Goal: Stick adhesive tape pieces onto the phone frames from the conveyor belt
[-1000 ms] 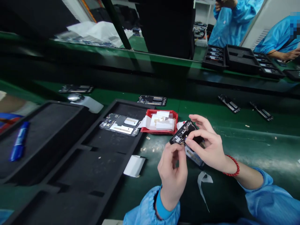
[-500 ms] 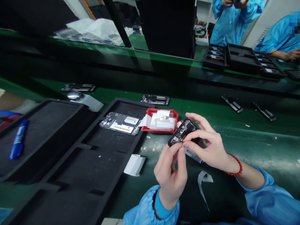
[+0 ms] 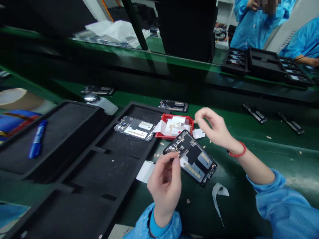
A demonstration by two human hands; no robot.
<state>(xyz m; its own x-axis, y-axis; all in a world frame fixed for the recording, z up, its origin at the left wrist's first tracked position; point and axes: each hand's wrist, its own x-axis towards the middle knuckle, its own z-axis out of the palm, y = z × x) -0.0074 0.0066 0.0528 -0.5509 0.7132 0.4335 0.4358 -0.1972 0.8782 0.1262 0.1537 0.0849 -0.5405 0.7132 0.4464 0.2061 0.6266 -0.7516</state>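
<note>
My left hand (image 3: 165,181) pinches the near left edge of an open phone body (image 3: 191,158) and holds it tilted just above the green mat. My right hand (image 3: 214,127) has lifted off the phone and hovers by the red bin (image 3: 189,120) of white backing strips, fingertips pinched together; what they hold, if anything, is too small to see. A small white scrap (image 3: 198,133) lies beside the bin. Another phone body (image 3: 136,127) rests in the black foam tray (image 3: 112,166) to the left.
A second foam tray holds a blue pen (image 3: 37,139). White paper pieces (image 3: 145,171) and a peeled strip (image 3: 218,192) lie on the mat. More phone frames (image 3: 173,106) lie farther back. People in blue coats stand at the far right by trays (image 3: 264,63).
My right hand let go of the phone body and moved up toward the red bin. The phone now shows flat and whole in my left hand, lowered slightly.
</note>
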